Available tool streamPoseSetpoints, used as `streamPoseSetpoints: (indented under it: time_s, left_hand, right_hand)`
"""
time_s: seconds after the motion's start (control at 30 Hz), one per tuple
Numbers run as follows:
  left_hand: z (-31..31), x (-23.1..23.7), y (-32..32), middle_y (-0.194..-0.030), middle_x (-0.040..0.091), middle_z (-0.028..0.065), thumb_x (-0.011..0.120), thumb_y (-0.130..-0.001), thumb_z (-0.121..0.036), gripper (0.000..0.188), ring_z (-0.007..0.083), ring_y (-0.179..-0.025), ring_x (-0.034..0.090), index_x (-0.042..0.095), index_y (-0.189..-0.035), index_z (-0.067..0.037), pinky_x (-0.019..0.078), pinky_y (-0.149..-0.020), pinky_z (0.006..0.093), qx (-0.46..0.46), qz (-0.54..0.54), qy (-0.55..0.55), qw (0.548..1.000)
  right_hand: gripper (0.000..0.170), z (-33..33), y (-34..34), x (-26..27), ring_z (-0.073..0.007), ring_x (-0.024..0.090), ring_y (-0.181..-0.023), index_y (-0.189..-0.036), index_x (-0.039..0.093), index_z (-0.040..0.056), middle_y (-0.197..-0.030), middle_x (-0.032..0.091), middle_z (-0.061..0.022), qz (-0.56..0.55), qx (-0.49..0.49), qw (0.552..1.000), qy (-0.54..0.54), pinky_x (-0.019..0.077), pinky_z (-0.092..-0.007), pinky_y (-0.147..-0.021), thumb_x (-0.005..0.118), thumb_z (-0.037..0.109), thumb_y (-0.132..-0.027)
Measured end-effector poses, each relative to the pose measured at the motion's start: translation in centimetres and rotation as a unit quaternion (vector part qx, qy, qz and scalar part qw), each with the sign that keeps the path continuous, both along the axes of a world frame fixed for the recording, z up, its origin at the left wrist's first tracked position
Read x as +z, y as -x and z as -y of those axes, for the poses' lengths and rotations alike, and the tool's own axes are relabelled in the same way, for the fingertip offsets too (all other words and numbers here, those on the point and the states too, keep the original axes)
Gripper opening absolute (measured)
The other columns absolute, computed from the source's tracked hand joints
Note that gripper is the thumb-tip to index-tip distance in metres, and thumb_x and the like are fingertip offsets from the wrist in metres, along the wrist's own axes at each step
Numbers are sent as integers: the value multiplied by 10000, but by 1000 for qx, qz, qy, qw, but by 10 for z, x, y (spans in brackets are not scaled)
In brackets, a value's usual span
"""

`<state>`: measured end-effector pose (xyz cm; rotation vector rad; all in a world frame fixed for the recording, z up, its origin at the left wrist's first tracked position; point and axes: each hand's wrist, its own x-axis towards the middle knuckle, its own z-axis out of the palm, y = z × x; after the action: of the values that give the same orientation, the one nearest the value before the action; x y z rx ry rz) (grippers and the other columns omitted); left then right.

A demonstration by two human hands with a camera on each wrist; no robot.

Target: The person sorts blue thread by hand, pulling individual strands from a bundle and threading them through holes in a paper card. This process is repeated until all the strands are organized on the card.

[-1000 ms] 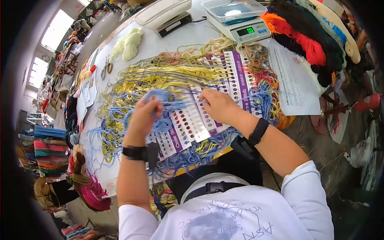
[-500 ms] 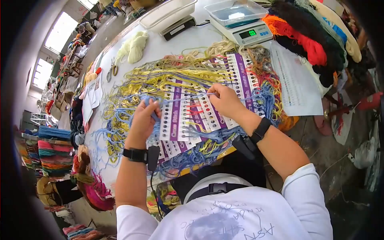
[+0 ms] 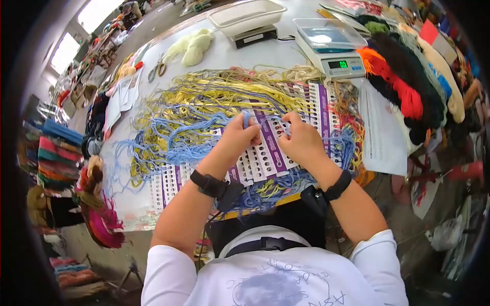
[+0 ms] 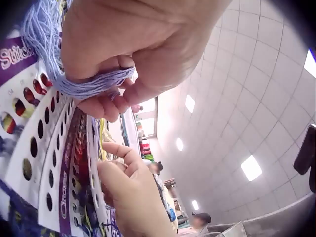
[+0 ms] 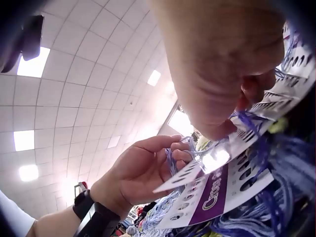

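Light blue embroidery thread (image 4: 94, 85) runs as a looped bundle through the curled fingers of my left hand (image 3: 239, 135), and its long tail (image 3: 191, 140) trails left over the table. My right hand (image 3: 302, 142) pinches blue thread (image 3: 286, 126) at the holes of a white and purple punched thread card (image 3: 270, 145). The two hands are close together above several overlapping cards. In the right wrist view, darker blue strands (image 5: 254, 123) hang by the right fingertips at a card edge; the fingers partly hide the pinch.
Yellow thread (image 3: 204, 92) spreads behind the cards. Scissors (image 3: 157, 70) and a pale yellow skein (image 3: 193, 47) lie at the back left. A digital scale (image 3: 339, 64) stands at the back right, beside a printed sheet (image 3: 380, 127) and orange-red yarn (image 3: 393, 84).
My left hand has moved right, close to my right hand, drawing the blue bundle along. The strand stretched between the hands has shortened. The head view has shifted.
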<state>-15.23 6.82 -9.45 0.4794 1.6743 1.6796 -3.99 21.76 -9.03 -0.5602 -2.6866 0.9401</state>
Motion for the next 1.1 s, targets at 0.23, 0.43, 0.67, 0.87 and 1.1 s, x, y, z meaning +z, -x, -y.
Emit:
streamPoseSetpoints:
  time_s: [0.23,0.43,0.67,0.87,1.1]
  left_hand:
    - [10,-12,-2,-753,570,59,572,-852,-48,138,152,-695,592,438,-852,-78,488,-634,275,18,55,-59,997]
    - [44,-5,10,-813,623,94,610,-833,-29,164,178,-752,640,452,-848,-73,506,-614,259,99,-11,-41,994]
    - [58,11,9,-850,670,103,634,-823,-39,161,133,-723,658,484,-857,-86,479,-579,194,105,-17,-4,994]
    - [65,8,12,-839,663,80,655,-812,-53,165,127,-740,654,497,-845,-83,484,-606,206,99,-53,-33,993]
    - [64,16,7,-831,645,77,639,-825,-68,154,131,-808,632,487,-839,-82,484,-749,250,89,-66,-82,990]
  right_hand:
    - [353,14,3,-10,-374,626,-706,-1066,500,66,-755,636,-195,-13,62,998,-18,497,-470,-647,550,123,-721]
    - [417,18,4,-15,-374,623,-694,-1141,493,81,-783,642,-190,41,62,995,-66,495,-475,-633,542,135,-731]
    - [450,17,4,-20,-370,622,-700,-1179,469,88,-785,640,-194,31,54,997,-49,493,-468,-638,542,142,-738]
    - [480,17,7,-23,-347,623,-715,-1225,460,136,-767,626,-143,64,41,996,-41,486,-442,-660,544,179,-754]
    - [414,2,11,-31,-294,606,-657,-1158,504,77,-737,619,-135,38,41,997,48,482,-402,-616,546,147,-753]
